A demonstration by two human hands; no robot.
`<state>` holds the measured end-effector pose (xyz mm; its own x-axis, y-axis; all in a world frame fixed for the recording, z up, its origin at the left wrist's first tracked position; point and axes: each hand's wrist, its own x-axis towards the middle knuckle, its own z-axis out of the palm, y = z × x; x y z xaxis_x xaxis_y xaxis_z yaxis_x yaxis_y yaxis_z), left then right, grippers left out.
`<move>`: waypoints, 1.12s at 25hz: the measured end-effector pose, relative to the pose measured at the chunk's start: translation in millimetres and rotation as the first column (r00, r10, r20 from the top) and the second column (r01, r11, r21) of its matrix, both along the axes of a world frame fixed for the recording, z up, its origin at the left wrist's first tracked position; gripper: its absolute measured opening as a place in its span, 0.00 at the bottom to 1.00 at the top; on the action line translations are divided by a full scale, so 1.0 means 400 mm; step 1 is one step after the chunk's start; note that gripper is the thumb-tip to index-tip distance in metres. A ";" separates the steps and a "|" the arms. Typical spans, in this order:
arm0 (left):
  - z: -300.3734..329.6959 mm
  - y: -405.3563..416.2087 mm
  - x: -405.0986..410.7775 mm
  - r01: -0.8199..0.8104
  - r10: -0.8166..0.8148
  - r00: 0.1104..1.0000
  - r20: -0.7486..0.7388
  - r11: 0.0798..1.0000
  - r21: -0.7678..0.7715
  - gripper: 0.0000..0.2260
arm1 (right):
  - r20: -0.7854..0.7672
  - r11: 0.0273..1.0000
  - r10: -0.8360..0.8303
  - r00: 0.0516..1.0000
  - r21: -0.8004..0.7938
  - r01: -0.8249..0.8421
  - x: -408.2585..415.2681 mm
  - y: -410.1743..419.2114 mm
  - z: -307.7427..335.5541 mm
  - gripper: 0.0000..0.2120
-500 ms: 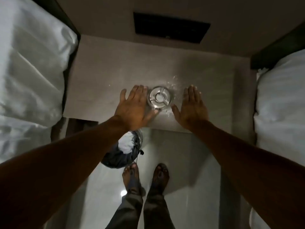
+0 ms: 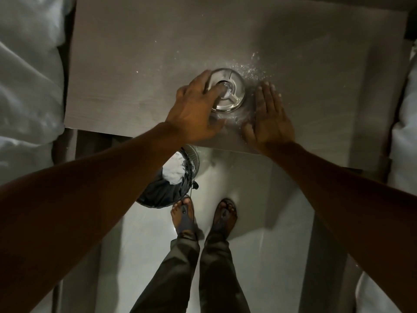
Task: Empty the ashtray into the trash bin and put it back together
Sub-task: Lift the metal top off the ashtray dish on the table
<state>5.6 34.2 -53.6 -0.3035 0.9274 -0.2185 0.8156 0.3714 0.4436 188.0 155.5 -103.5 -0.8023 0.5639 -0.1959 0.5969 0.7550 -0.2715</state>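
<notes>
A round steel ashtray [image 2: 234, 96] with a slotted lid and a centre hole stands on the grey bedside table [image 2: 135, 64], near its front edge. My left hand [image 2: 194, 109] lies over the ashtray's left side, fingers curled on the rim and lid, one fingertip at the centre hole. Just right of the ashtray, my right hand [image 2: 270, 123] rests flat on the table, fingers together, apart from the ashtray. The trash bin [image 2: 167, 184], lined in black with white paper inside, stands on the floor below the table's front edge, partly hidden by my left forearm.
White ash specks [image 2: 252, 68] are scattered on the table behind and right of the ashtray. White bedding flanks the table on the left [image 2: 27, 75] and on the right [image 2: 406, 132]. My sandalled feet [image 2: 203, 215] stand on the pale floor beside the bin.
My left hand has moved right from beside the ashtray onto it, with fingers now over the lid. My right hand has slid closer to the ashtray. The view has dropped nearer the table.
</notes>
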 end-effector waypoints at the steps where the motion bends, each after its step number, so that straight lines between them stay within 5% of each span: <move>1: -0.005 0.002 -0.001 0.005 -0.005 1.000 0.006 1.000 0.014 0.29 | -0.005 1.000 0.019 1.000 0.013 -0.019 0.007 0.004 -0.008 0.41; 6: -0.039 0.030 -0.026 0.025 -0.027 0.999 0.046 0.999 0.045 0.22 | 0.000 0.996 0.061 0.998 0.068 -0.061 0.013 0.014 -0.029 0.41; 13: -0.019 0.051 -0.030 0.032 -0.050 0.992 0.117 0.988 0.150 0.23 | 0.041 0.996 0.064 0.997 0.066 -0.066 0.015 0.016 -0.019 0.42; 16: -0.005 0.035 -0.104 -0.130 0.114 0.988 0.101 0.975 0.180 0.24 | 0.027 0.995 0.062 0.998 0.072 -0.064 0.015 0.016 -0.024 0.42; 21: -0.064 -0.023 -0.226 -0.299 0.299 0.953 -0.043 0.954 0.011 0.25 | 0.042 0.996 0.062 0.997 0.069 -0.065 0.015 0.019 -0.030 0.43; 25: -0.063 -0.026 -0.209 -0.240 0.240 0.967 -0.086 0.971 0.010 0.26 | 0.030 0.996 0.053 0.998 0.065 -0.055 0.013 0.016 -0.028 0.43; 28: -0.054 -0.041 -0.143 0.050 -0.020 0.982 -0.187 0.986 0.157 0.22 | 0.033 0.996 0.044 0.998 0.071 -0.047 0.012 0.016 -0.028 0.43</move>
